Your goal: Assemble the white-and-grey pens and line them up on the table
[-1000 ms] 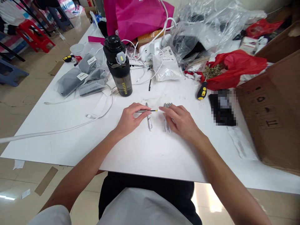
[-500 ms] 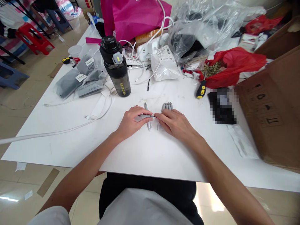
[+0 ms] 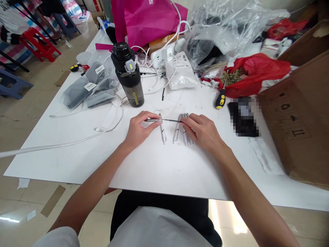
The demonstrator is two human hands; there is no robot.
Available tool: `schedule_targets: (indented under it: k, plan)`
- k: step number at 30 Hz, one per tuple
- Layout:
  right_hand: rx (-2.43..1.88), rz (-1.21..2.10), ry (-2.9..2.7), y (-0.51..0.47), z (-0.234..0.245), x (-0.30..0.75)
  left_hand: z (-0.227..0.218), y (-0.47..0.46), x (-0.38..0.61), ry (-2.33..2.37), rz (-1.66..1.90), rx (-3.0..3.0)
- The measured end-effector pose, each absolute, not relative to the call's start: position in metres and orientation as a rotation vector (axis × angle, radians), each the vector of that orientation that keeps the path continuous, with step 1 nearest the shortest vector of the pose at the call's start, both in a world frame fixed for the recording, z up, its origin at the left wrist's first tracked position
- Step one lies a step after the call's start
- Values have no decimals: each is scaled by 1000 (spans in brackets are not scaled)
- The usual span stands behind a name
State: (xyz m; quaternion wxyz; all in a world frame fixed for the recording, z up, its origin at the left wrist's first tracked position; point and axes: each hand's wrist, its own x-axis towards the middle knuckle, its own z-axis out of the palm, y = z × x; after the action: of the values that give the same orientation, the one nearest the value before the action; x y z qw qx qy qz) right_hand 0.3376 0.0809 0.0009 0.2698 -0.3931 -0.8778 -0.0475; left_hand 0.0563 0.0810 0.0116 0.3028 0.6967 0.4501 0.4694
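Observation:
My left hand (image 3: 137, 132) pinches a grey pen barrel (image 3: 152, 120) between thumb and fingers. From the barrel's right end a thin dark pen refill (image 3: 170, 120) reaches across to my right hand (image 3: 203, 128), whose closed fingertips grip its other end. One grey and white pen (image 3: 163, 132) lies on the table below the barrel, close to my left fingertips. Several similar pens (image 3: 176, 132) lie side by side under and beside my right fingers, which partly hide them.
A black water bottle (image 3: 130, 79) stands behind my left hand. A small black stick (image 3: 163, 94) lies on the white table (image 3: 154, 168). Cables (image 3: 77, 144) and bagged items (image 3: 77, 91) are at left; a screwdriver (image 3: 220, 99), red bag (image 3: 267, 72) and cardboard box (image 3: 298, 116) at right.
My hands have moved apart, the right one to the right and the left slightly left. A long stretch of refill now shows between them, and more of the pens on the table are uncovered.

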Motion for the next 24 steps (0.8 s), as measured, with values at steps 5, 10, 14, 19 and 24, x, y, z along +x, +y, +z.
schedule_targets:
  k: [5,10,14,19,24]
  plan:
    - [-1054,-138,-2390,80,-2,334,9,80,58,1147,1222,1862]
    - [-1012,-135,-2437,76,-2,326,5,79,60,1064,1178,1901]
    - [-1003,-138,-2470,73,-2,322,0,78,62,1021,1149,1973]
    - [-1003,-144,-2469,70,-7,320,-4,79,62,1001,1154,2043]
    - [-1013,13,-2373,67,-14,317,-4,77,64,1002,1123,2083]
